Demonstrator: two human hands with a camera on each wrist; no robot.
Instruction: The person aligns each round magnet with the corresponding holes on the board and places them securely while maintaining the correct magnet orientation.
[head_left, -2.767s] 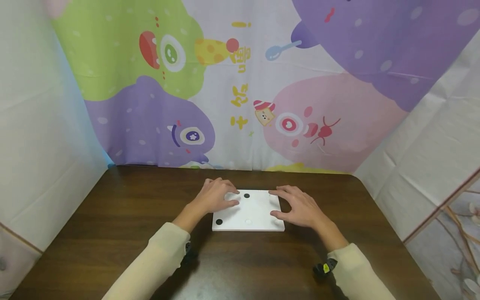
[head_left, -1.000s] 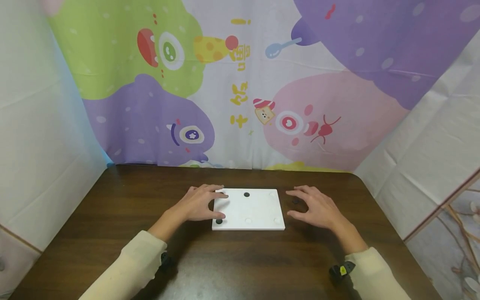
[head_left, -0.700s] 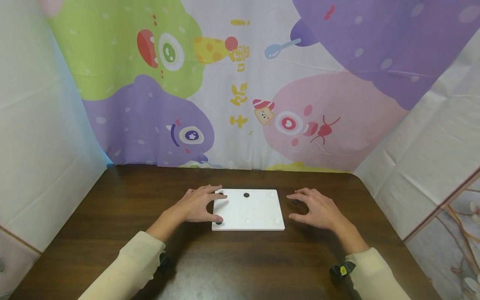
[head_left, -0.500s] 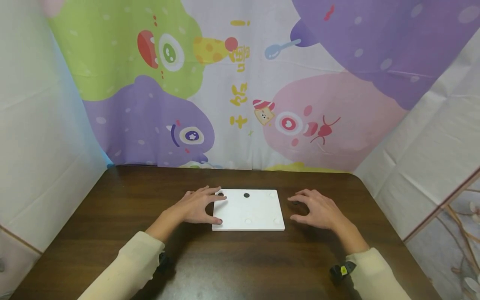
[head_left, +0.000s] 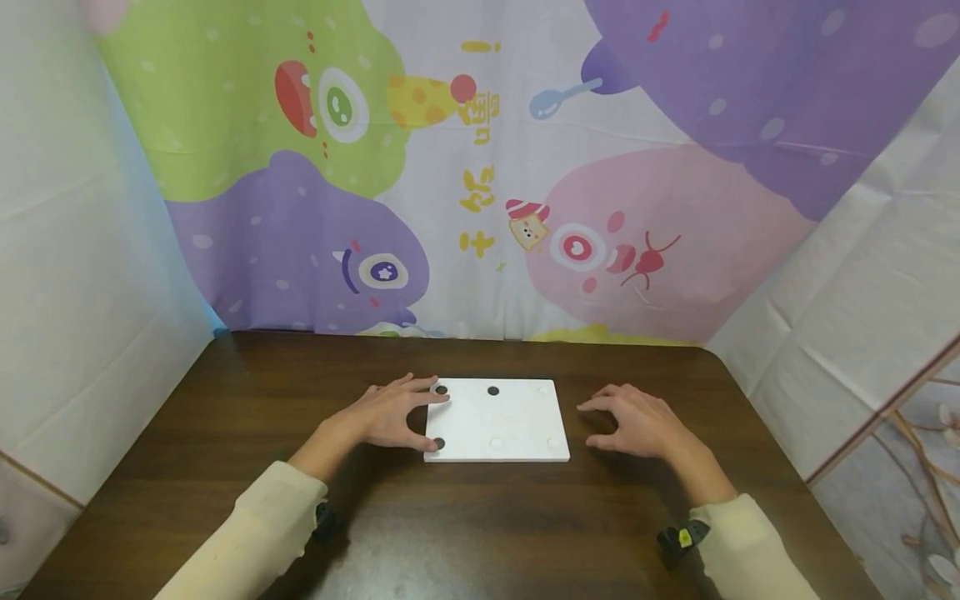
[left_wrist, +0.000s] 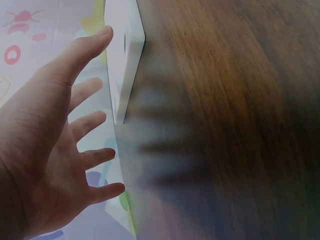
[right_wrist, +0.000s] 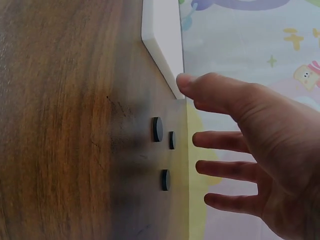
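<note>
A flat white board (head_left: 525, 421) with shallow round recesses lies on the table. Black discs fill its back-left, back-middle (head_left: 492, 390) and front-left recesses; the other three recesses are bare. My left hand (head_left: 388, 417) is spread at the board's left edge, its thumb over the front-left disc and its fingers by the back-left one, gripping nothing. Off the right edge, my right hand (head_left: 637, 422) hovers with fingers apart and holds nothing. Beneath it, in the right wrist view, three loose black discs (right_wrist: 158, 129) sit on the table; the hand hides them in the head view.
The dark wooden table (head_left: 480, 525) runs up to a cartoon-printed cloth (head_left: 480, 292) at the back. White cloth hangs on the left and right sides.
Both hands have drawn apart from over the board, the left one leftward and the right one rightward past its edge. In the last second they shift only slightly. The board stays put.
</note>
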